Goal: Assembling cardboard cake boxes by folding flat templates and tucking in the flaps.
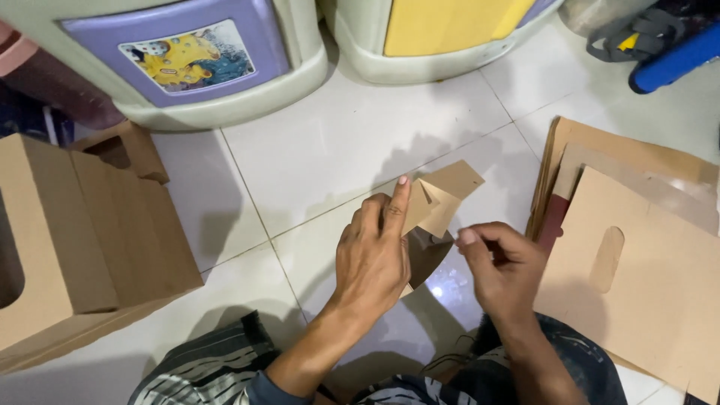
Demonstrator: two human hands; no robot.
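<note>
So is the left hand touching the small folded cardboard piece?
Touching. The head view shows the left hand with its index finger pressed along the folded cardboard piece.

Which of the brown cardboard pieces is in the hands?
The small folded brown cardboard piece, held above the white tiles; the flat sheets and folded box lie untouched.

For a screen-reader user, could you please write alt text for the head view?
Two bare hands, left hand and right hand, fold a small brown card piece above a white tiled floor. Folded boxes stand left; flat card sheets lie right.
</note>
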